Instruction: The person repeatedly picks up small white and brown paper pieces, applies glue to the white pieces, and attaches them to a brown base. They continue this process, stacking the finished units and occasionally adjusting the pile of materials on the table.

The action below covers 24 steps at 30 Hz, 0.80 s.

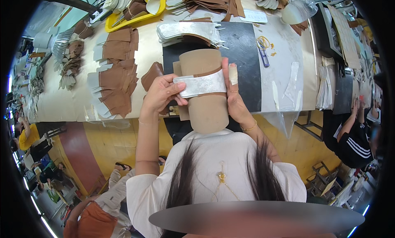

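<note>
In front of me stands a tan, rounded block-like form (209, 114), with a strip of white, silvery-faced material (203, 85) edged in brown wrapped across its middle. My left hand (162, 93) pinches the strip's left end between thumb and fingers. Flat along the right side of the form lies my right hand (235, 96), its fingers stretched out, one digit covered in a pale wrap. What lies behind the form is hidden. Just beyond it, a stack of similar white pieces (187, 31) rests on a black mat (242, 65).
Overlapping brown and white pieces (117, 75) fan across the table at left. A yellow tray (111, 22) stands at the far left. Blue-handled snips (263, 53) lie right of the mat, near a lamp (298, 10). Other people sit on both sides.
</note>
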### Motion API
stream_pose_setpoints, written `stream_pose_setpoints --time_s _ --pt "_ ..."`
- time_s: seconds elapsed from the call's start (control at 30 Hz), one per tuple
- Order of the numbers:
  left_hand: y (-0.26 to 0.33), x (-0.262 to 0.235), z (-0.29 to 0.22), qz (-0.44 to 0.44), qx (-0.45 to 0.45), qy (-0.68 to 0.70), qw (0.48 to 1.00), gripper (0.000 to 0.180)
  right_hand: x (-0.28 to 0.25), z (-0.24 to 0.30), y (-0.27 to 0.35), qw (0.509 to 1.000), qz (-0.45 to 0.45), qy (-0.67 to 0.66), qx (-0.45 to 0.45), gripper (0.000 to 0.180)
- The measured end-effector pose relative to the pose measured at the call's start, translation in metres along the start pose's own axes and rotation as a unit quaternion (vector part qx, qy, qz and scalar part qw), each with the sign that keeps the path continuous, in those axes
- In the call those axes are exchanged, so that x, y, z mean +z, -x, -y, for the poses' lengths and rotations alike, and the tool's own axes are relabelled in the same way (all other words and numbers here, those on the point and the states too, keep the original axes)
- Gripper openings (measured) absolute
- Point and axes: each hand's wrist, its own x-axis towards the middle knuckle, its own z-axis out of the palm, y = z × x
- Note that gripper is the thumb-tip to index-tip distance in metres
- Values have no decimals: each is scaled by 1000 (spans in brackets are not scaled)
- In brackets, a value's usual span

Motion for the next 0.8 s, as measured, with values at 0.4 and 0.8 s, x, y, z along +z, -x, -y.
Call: stream_pose_setpoints --time_s 0.4,0.8 --pt "-44 2 -96 -29 194 -113 974 24 -122 6 19 919 -283 225 155 37" --pt "-68 -35 -111 -201 114 -309 923 34 -210 -15 86 691 -312 627 177 40"
